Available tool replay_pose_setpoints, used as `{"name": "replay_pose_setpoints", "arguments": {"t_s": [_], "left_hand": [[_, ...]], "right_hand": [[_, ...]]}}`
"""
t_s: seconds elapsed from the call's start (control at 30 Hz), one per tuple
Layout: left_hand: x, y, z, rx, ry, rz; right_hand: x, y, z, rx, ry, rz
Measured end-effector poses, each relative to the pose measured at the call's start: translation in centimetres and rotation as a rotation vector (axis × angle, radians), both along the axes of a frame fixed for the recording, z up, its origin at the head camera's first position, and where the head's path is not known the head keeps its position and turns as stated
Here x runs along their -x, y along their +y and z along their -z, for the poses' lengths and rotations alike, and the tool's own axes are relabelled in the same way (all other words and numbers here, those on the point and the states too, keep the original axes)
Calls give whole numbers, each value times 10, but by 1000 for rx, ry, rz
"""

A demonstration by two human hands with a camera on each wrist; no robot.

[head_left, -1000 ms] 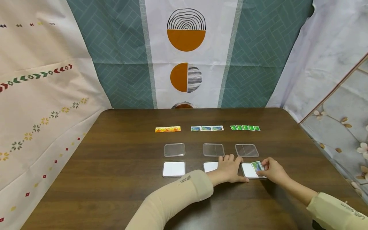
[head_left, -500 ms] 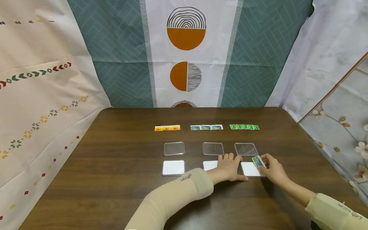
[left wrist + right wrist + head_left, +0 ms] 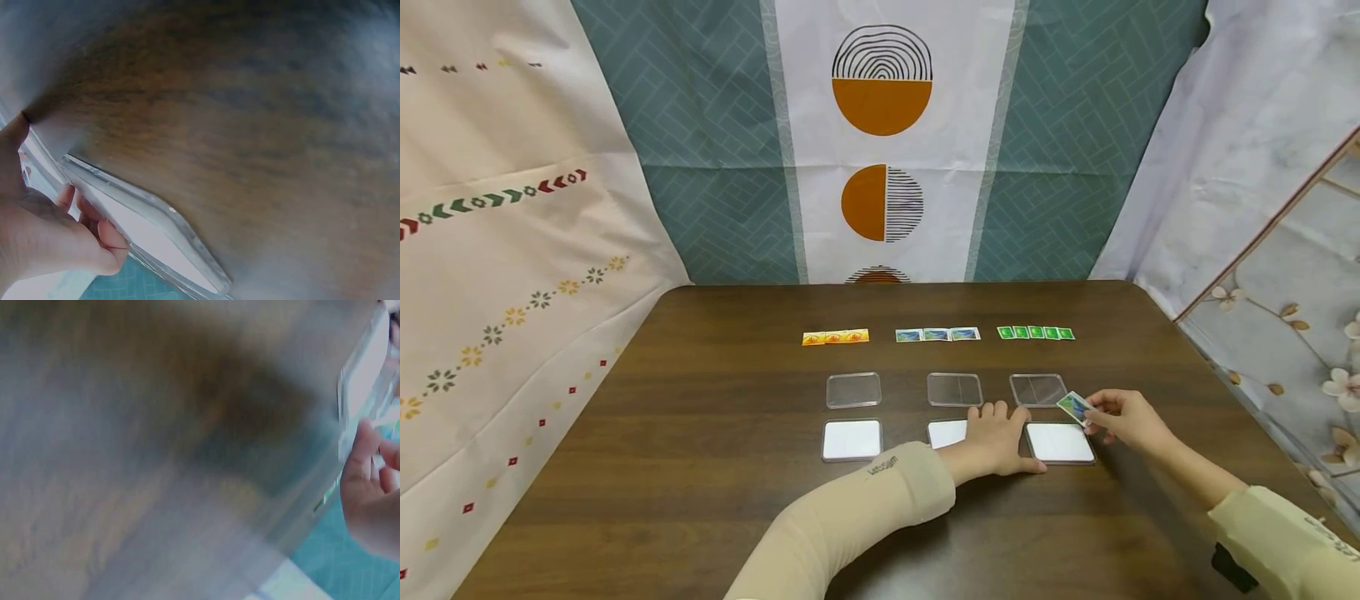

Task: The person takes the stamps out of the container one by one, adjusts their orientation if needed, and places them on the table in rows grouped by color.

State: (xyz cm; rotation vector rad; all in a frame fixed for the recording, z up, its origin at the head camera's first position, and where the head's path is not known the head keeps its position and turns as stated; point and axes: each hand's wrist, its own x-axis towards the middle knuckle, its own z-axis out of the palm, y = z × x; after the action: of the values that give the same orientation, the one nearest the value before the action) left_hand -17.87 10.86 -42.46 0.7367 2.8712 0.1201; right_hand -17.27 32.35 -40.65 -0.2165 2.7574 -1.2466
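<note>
In the head view my right hand (image 3: 1126, 418) pinches a small blue-green picture card (image 3: 1073, 406) between thumb and fingers. The card is tilted above the far edge of the right-hand white-filled clear case (image 3: 1060, 442). My left hand (image 3: 996, 439) lies spread over the right part of the middle case (image 3: 946, 432), its thumb at the left edge of the right-hand case. In the left wrist view the left hand (image 3: 56, 237) has its fingers along a case edge. Only the right hand's edge (image 3: 369, 500) shows in the right wrist view, with the card mostly cut off.
A third white-filled case (image 3: 852, 440) lies at left. Behind the cases are three clear lids (image 3: 853, 390). Farther back lie rows of orange cards (image 3: 836, 337), blue cards (image 3: 937, 334) and green cards (image 3: 1035, 332) on the brown table (image 3: 700, 483).
My right hand has lifted the card off the right-hand case and moved it away from me, leaving that case's white surface uncovered. The left hand has stayed in place.
</note>
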Motion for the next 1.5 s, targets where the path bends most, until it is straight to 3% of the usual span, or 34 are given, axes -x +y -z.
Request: {"name": "replay_pose_setpoints", "arguments": {"t_s": [0.3,0.5,0.6,0.73,1.0,1.17,1.37,1.5], "left_hand": [[-1,-4,3,-12,38,33],[1,-12,-3,-121,106,92],[0,-21,-7,-176,155,153],[-3,-38,-13,-235,180,183],[-4,-84,-26,-304,200,125],[-2,-113,-32,-372,165,78],[-8,-144,-42,-479,98,18],[-9,-166,-47,-539,96,-43]], "right_hand": [[19,12,-16,-54,-23,-95],[28,12,-24,-71,-13,-136],[30,9,-26,-51,1,-130],[34,3,-29,-35,22,-135],[45,-5,-38,-48,-21,-127],[54,-12,-43,-48,-29,-141],[66,-30,-49,-25,-28,-191],[74,-44,-53,-8,-15,-216]]}}
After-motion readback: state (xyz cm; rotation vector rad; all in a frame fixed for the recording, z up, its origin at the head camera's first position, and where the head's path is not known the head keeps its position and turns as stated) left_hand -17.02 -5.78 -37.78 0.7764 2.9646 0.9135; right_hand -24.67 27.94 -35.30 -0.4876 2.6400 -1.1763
